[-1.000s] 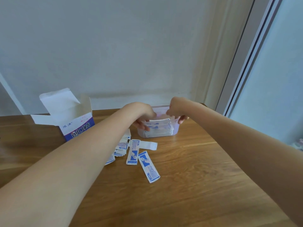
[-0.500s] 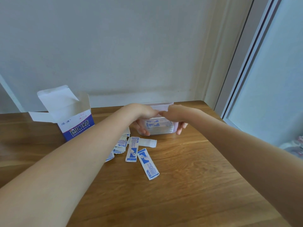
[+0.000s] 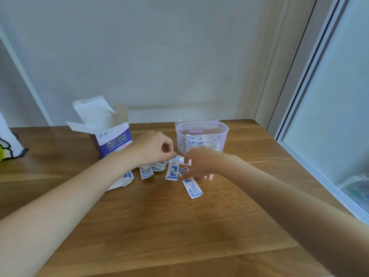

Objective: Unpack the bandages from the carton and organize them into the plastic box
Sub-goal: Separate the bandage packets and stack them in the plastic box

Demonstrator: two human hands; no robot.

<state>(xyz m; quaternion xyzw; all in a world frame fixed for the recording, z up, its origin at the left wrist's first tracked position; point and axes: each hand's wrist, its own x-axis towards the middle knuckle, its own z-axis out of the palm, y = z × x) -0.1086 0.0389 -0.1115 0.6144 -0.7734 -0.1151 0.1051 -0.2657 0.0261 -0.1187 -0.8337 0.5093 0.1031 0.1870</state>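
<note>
Reaching over the loose bandages at frame centre, the right hand is nearest, fingers spread above them; the left hand looks curled, possibly pinching one, though I cannot tell. Their long axes run mostly top-to-bottom; the plastic box sits just above-right, the carton to the upper left.

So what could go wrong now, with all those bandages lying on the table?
The loose bandages overlap in a heap under both hands, so the left hand or right hand might grab several or flick some away. The single bandage lies apart and could be missed. The open carton beside the left wrist might tip.
</note>
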